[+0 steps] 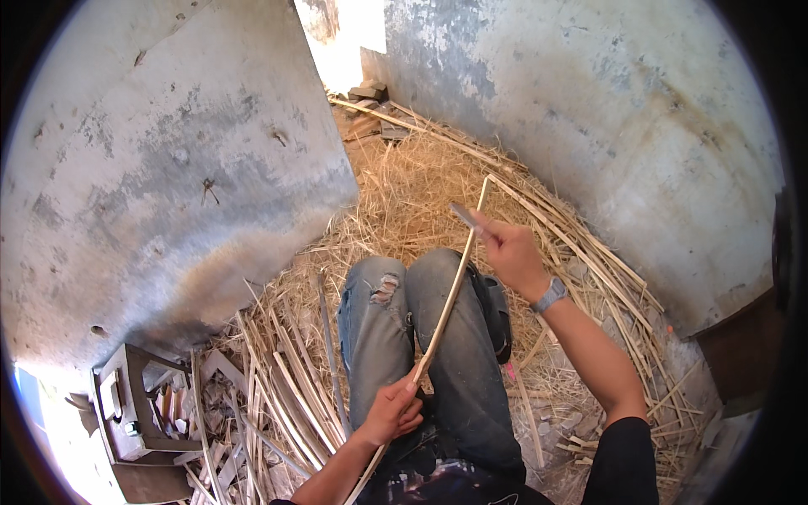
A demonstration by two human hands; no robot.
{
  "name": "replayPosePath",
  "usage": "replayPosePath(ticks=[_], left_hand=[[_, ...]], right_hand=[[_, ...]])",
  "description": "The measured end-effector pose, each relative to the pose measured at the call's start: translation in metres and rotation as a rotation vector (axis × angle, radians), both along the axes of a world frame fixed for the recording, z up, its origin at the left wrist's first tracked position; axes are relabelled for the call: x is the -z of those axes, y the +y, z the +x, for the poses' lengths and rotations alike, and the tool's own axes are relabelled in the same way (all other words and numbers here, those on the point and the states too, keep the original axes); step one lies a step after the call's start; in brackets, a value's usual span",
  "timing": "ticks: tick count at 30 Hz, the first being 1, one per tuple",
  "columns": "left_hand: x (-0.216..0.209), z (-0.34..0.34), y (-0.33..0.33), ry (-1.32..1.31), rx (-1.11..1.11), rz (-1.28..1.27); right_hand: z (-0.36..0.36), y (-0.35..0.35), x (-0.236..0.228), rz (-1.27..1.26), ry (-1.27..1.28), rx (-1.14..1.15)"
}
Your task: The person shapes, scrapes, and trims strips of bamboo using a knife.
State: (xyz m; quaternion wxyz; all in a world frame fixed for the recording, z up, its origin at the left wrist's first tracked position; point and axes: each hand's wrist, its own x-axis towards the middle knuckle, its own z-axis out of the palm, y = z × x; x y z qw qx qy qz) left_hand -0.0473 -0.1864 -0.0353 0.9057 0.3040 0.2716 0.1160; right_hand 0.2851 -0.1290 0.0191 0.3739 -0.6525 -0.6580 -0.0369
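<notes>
A long, pale strip of split bamboo or cane point(452, 295) slants across my lap, from the lower edge up to beyond my knees. Its lower part is gripped in my left hand point(393, 412), fingers wrapped round it in front of my thighs. Out past the right knee, my right hand point(511, 255) is closed round a knife, with a watch on that wrist. The short grey knife blade point(461, 214) lies across the strip near its far end and seems to touch it. The knife's handle is hidden in my fist.
Straw-like shavings point(412, 189) cover the floor ahead. Long strips point(572, 227) lie along the right wall, and more strips point(290, 391) lie beside my left leg. A battered box frame point(139, 412) stands at lower left. Worn walls point(168, 151) close in on both sides.
</notes>
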Motion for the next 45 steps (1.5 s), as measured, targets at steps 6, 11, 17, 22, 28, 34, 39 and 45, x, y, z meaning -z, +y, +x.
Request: replayPosePath(ticks=[6, 11, 17, 22, 28, 34, 39, 45], left_hand=[[0.012, 0.0, -0.008, 0.072, -0.077, 0.136], [0.021, -0.002, -0.013, 0.102, -0.117, 0.261], [0.017, 0.009, -0.022, 0.278, -0.121, 0.547], [0.016, 0.003, -0.015, 0.198, -0.126, 0.397], [0.018, -0.002, -0.013, 0.103, -0.117, 0.244], [0.011, 0.002, -0.009, 0.096, -0.045, 0.218], [0.004, -0.004, -0.005, 0.075, -0.05, 0.042], [0.015, -0.004, -0.01, 0.08, -0.052, 0.227]], right_hand=[[-0.04, -0.027, 0.017, -0.122, 0.007, -0.16], [-0.091, -0.083, 0.015, -0.276, -0.12, -0.347], [-0.004, -0.014, 0.005, -0.033, 0.055, 0.02], [-0.055, -0.043, 0.021, -0.115, -0.018, -0.179], [-0.084, -0.083, 0.026, -0.119, -0.108, -0.301], [-0.019, -0.032, 0.033, 0.008, -0.021, 0.005], [-0.074, -0.086, 0.02, -0.159, -0.086, -0.245], [-0.037, -0.045, 0.024, -0.055, -0.024, -0.079]])
